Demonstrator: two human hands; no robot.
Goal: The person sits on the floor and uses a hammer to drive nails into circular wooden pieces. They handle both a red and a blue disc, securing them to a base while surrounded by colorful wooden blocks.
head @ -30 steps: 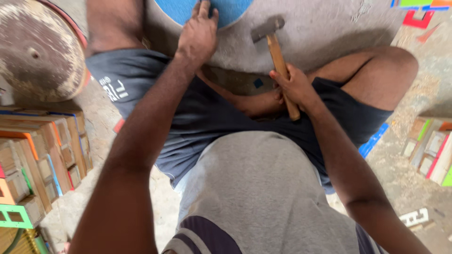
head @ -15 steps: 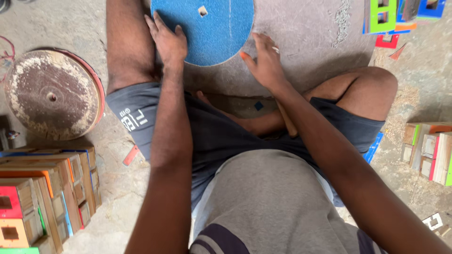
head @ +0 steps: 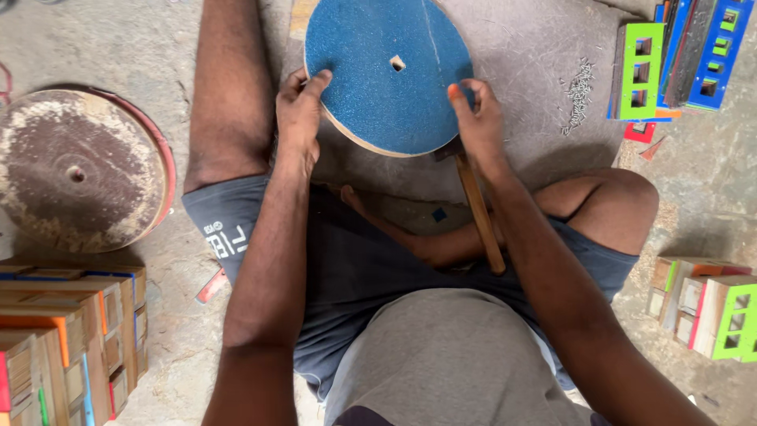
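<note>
Blue disc (head: 386, 75) pulled nearer; left hand (head: 298, 118), right hand (head: 477, 118) now gripping edges.

A round disc (head: 388, 72) is set on the floor (head: 544, 118) ahead of the crossed legs, with the left hand (head: 298, 118) at its left edge and the right hand (head: 477, 118) at its right. A hammer (head: 479, 209) is laid under the right hand. A second disc (head: 79, 170) is placed far left, stacked blocks (head: 67, 331) below it. Nails (head: 581, 91) are scattered right, beside more blocks (head: 670, 59).
</note>
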